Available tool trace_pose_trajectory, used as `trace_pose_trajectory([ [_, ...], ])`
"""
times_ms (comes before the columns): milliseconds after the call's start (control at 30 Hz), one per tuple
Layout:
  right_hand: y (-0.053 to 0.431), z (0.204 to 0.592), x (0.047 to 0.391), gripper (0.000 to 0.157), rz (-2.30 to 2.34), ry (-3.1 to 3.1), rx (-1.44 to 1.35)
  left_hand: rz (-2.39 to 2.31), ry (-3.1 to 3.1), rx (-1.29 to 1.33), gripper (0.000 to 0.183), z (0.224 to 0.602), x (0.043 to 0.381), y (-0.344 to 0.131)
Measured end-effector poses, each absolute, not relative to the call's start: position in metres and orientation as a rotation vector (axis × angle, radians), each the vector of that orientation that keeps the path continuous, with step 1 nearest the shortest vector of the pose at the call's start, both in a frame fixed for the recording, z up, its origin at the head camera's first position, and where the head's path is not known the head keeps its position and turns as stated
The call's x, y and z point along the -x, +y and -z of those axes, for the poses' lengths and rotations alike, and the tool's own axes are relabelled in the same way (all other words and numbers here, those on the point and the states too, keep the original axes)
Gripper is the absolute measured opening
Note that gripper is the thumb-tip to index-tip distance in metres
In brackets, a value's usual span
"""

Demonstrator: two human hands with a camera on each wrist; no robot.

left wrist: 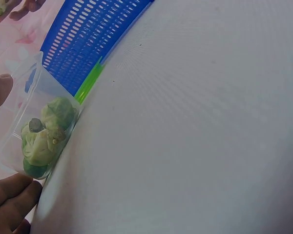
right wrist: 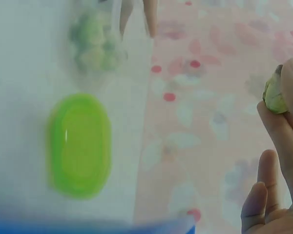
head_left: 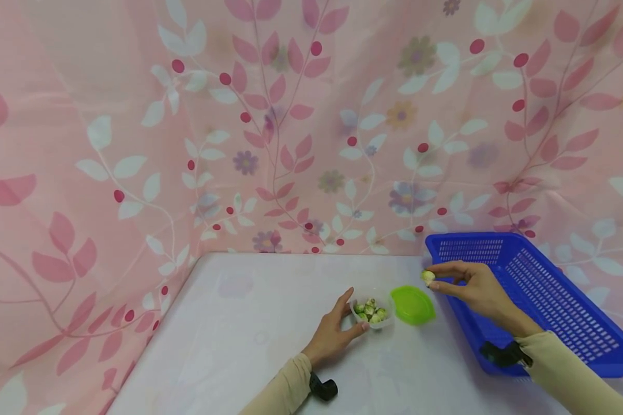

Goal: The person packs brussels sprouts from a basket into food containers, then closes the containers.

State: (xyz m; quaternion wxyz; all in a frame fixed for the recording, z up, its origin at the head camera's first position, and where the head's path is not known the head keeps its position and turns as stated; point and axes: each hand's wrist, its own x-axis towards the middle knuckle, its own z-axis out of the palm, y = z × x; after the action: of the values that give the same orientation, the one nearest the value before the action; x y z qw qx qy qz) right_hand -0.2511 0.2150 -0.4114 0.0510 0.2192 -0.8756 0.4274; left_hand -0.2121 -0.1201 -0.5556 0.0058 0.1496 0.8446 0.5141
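My right hand (head_left: 480,291) pinches a Brussels sprout (head_left: 428,278) between thumb and fingertips, raised near the left rim of the blue basket. The same sprout (right wrist: 274,91) shows pale green in the right wrist view, the other fingers apart from it. On the table, my left hand (head_left: 332,334) holds a small clear plastic container (head_left: 386,323), thumb on one side and fingers on the other. Several Brussels sprouts (left wrist: 43,141) lie inside the container. A bright green lid (head_left: 413,305) rests flat on the table, just right of the container.
A large blue plastic basket (head_left: 459,314) with slotted walls stands at the right of the white-covered table (head_left: 228,323). Behind the table hangs a pink floral curtain (head_left: 291,127). Dark cameras are strapped on both wrists.
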Motion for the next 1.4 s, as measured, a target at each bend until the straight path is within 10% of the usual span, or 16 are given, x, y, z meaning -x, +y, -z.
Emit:
trace_pose_trajectory([
  [1400, 0.118, 0.487, 0.262, 0.025, -1.135, -2.592, -0.624, -1.584, 2.653, -0.461, 0.088, 0.553, 0.211, -0.119],
])
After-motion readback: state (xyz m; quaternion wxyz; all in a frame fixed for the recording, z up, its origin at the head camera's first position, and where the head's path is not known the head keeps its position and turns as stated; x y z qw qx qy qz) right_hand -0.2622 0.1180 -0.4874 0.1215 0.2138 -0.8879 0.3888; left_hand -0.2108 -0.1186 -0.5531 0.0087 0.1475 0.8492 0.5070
